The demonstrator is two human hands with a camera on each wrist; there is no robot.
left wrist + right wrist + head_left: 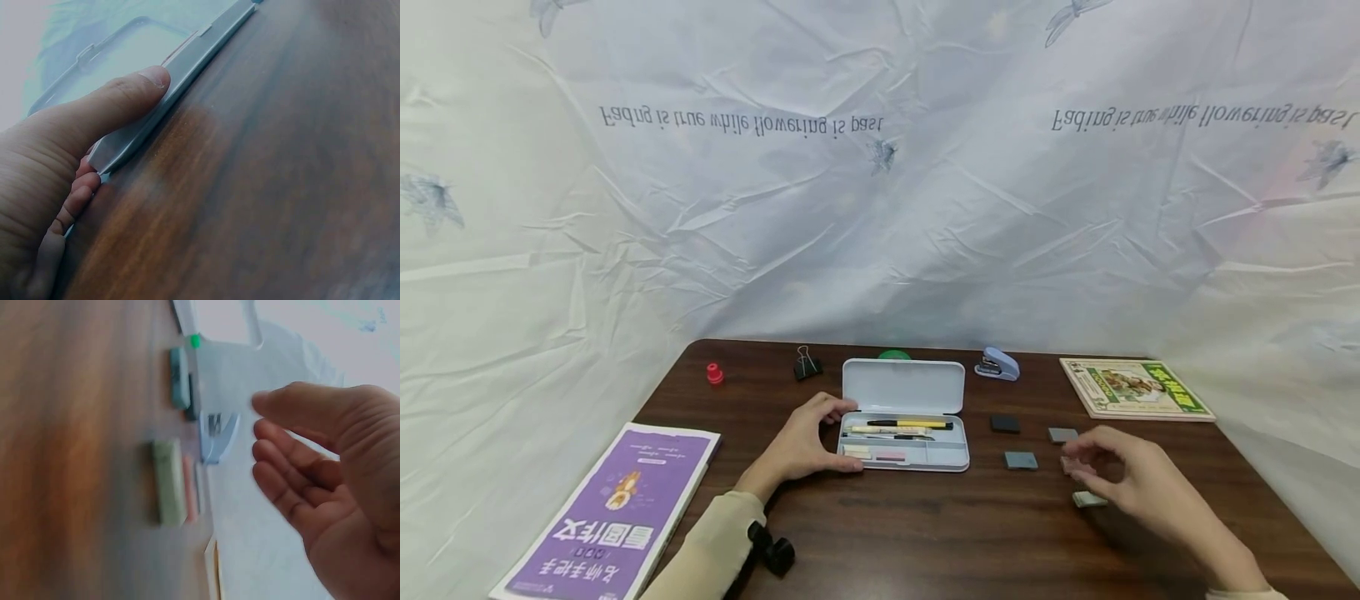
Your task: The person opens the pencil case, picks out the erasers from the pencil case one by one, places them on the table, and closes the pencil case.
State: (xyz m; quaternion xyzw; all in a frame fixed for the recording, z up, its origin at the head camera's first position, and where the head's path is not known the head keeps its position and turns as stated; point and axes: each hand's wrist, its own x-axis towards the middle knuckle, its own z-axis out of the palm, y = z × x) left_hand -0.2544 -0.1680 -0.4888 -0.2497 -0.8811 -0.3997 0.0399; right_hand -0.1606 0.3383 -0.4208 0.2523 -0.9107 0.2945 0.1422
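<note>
An open pale pencil case [947,457] lies on the table, its lid raised at the back. Inside are a yellow-and-black pen [910,423], other pens, a white eraser [856,452] and a pink one [891,456]. My left hand [801,437] grips the case's left end, thumb at the front edge. Over the right side hovers my right hand [1142,479], fingers loosely bent, holding nothing. Below and beside it lie a green eraser [169,481], a pink eraser [190,487], a grey block [1063,435], a blue-grey eraser [1021,460] and a black block [1005,423].
Along the back stand a red stopper-like piece [715,373], a black binder clip [807,365], a green object [894,355] partly hidden by the lid, and a light-blue stapler [998,364]. A purple book [617,508] lies left, an illustrated book [1135,388] back right.
</note>
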